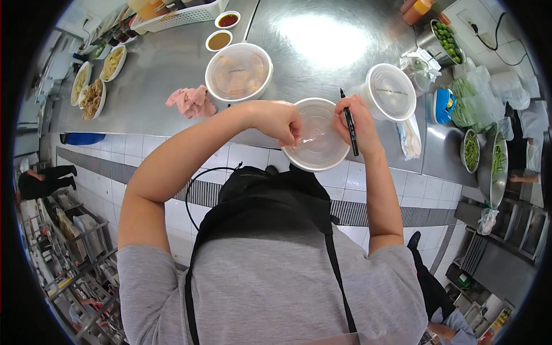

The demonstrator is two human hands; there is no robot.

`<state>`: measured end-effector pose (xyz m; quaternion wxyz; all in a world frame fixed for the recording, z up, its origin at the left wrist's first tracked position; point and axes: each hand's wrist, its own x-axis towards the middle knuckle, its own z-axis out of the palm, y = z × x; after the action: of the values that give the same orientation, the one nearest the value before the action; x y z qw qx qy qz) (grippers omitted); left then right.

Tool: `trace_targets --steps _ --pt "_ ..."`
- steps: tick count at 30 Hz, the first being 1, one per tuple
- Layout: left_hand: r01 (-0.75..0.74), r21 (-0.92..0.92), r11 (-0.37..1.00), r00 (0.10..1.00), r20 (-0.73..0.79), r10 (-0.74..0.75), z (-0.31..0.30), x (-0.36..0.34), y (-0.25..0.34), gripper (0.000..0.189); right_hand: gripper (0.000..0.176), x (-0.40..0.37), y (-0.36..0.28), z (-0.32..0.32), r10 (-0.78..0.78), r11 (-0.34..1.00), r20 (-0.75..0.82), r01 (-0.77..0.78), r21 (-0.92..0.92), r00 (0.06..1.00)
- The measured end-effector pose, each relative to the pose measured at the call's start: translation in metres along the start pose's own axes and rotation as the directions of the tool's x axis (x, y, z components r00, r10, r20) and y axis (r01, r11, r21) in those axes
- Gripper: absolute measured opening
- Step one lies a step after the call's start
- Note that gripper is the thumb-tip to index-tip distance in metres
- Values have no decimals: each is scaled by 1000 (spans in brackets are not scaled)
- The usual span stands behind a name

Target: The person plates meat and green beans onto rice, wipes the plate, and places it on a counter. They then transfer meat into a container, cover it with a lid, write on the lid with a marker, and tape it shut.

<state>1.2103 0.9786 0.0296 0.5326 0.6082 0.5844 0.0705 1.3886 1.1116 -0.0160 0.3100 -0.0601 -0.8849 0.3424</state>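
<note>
A round white plastic bowl (317, 135) with a clear lid stands at the front edge of the steel counter, directly before me. My left hand (282, 123) is closed, its fingers curled at the left rim of this bowl. Between the fingers of my right hand (357, 123) is a black marker pen (350, 131), held at a slant, and that hand rests against the bowl's right rim. To the left sits a larger lidded bowl (239, 72) with pale food and writing on its lid. On the right stands another lidded tub (391, 92), also with writing on top.
A pink cloth (191, 102) lies left of the bowls. Two sauce cups (219, 40) stand behind, near a white basket (178, 17). Food dishes (92, 99) are far left. At right are a folded white cloth (410, 138), a blue object (443, 106) and green vegetables (470, 150).
</note>
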Motion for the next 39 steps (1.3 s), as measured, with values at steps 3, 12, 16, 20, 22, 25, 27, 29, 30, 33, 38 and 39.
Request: trace_targets --steps 3,12,16,20,22,25,27,29,30,33,38,39 --pt "-21 11 1000 999 27 21 -2 0 0 15 24 0 -2 1 -6 1000 -7 6 -15 1000" --pt "-9 -77 997 997 -82 3 7 -6 0 16 25 -38 -44 20 -68 976 -316 -2 -218 946" --pt "-23 -281 959 966 -255 -52 22 5 -1 16 24 -57 -78 47 78 960 -401 -177 -216 913" --pt "-74 -552 830 906 -385 -175 31 15 7 15 24 -54 -73 51 110 884 -479 -306 -353 871" --pt "-75 -576 814 896 -398 -199 35 16 11 15 20 -50 -73 48 140 886 -485 -328 -328 864" --pt "-108 -615 781 863 -447 -233 42 23 11 17 17 -43 -72 47 188 862 -450 -366 -349 873" --pt "-138 -628 766 842 -482 -244 46 26 8 18 17 -42 -70 47 209 874 -442 -369 -316 872" --pt "-166 -611 774 821 -521 -235 47 26 9 20 18 -41 -70 48 224 888 -431 -365 -279 874" --pt "-165 -611 774 818 -523 -239 47 26 10 20 20 -41 -69 47 247 887 -419 -378 -264 873" --pt "-142 -617 774 813 -519 -264 47 24 15 20 21 -40 -69 45 282 892 -398 -392 -227 873" --pt "-119 -566 816 791 -551 -267 48 30 11 18 22 -40 -68 43 327 898 -360 -406 -169 874" --pt "-120 -568 815 790 -552 -268 49 32 9 18 21 -40 -66 43 337 900 -355 -409 -150 872"
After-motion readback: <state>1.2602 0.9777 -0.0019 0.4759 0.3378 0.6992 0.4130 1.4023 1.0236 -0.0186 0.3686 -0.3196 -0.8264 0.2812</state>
